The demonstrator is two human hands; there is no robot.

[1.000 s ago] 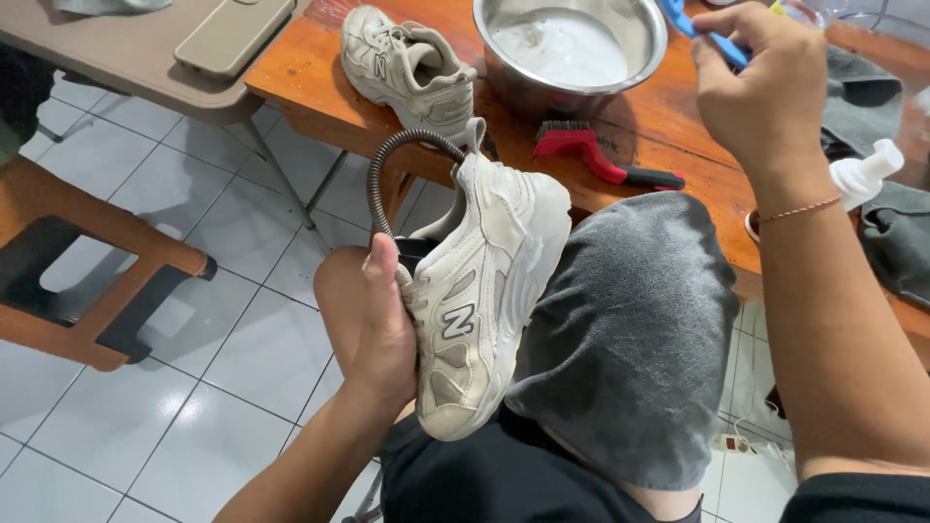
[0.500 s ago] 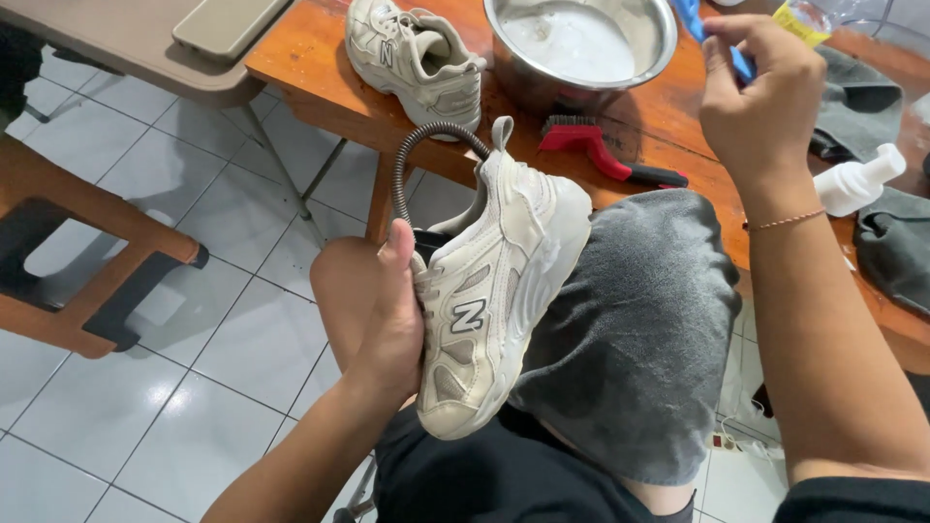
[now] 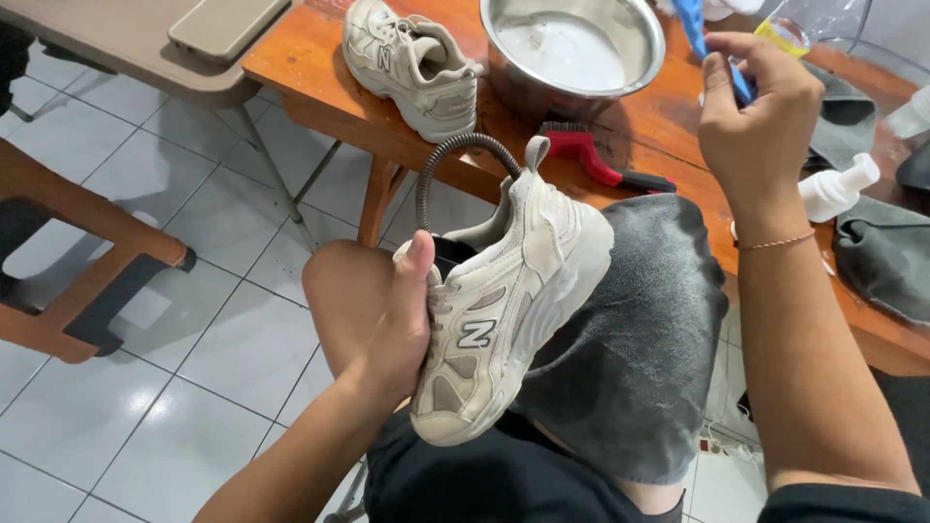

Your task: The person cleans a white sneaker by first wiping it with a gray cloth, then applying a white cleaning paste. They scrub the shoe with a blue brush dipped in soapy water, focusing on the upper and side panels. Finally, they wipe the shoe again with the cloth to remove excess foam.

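The orange wooden worktop (image 3: 320,87) runs across the top of the view, with a grey table (image 3: 116,58) beside it carrying a flat tan case (image 3: 225,24); white floor tiles (image 3: 174,339) lie below, and a wooden bench (image 3: 92,281) stands at the left edge, partly cut off; a dark grey cloth (image 3: 630,339) is draped over the person's knee, just right of the beige sneaker (image 3: 504,310) that rests on the lap with its sole toward the cloth and its heel up; a steel bowl (image 3: 572,48) of cloudy water stands on the worktop, with a second sneaker (image 3: 412,63) lying just left of it; a red-handled brush (image 3: 596,155) lies in front of the bowl, behind the held shoe's heel tab; a coiled grey hose (image 3: 455,160) arches up behind the shoe, its lower ends hidden; a white pump bottle (image 3: 838,189) and more dark cloth (image 3: 886,257) sit at the right, partly covered by the right forearm; a clear container at the top right is cut off and hard to make out; the left hand (image 3: 387,320) wraps the sneaker's side, thumb pointing up along the collar, fingers hidden behind the shoe; the right hand (image 3: 760,121) is raised over the worktop, fingers pinched round a blue tool (image 3: 702,34) whose working end is out of the picture.
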